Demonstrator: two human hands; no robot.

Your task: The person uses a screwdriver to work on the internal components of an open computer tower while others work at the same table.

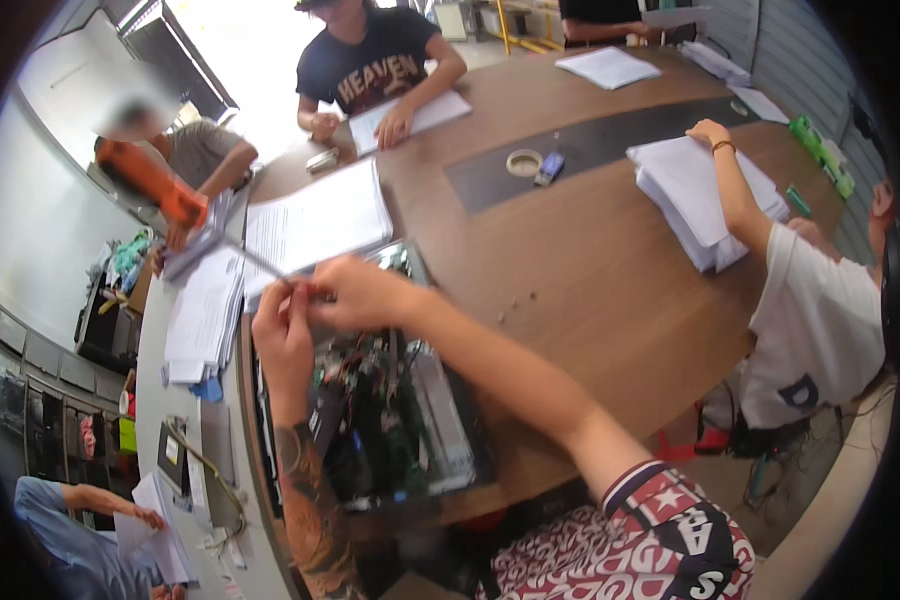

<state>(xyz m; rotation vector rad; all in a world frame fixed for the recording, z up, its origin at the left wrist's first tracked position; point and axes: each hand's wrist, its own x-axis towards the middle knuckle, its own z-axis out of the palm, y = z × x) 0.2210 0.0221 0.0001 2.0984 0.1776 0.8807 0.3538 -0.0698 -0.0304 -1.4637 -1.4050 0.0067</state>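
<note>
My left hand, below its tattooed forearm, is closed in a pinch at the thin metal shaft of a screwdriver. My right hand pinches close beside it, fingertips touching those of the left. The screwdriver's orange and black handle sticks out to the upper left, blurred. Whether a small part sits at the tip between my fingers is hidden. Beneath both hands lies an open computer case, with cables and a green circuit board showing inside.
Paper stacks lie beyond the case, with more papers at left. A few small screws, a tape roll and a blue-white object rest on the table. Several people sit around; one at right touches a paper stack.
</note>
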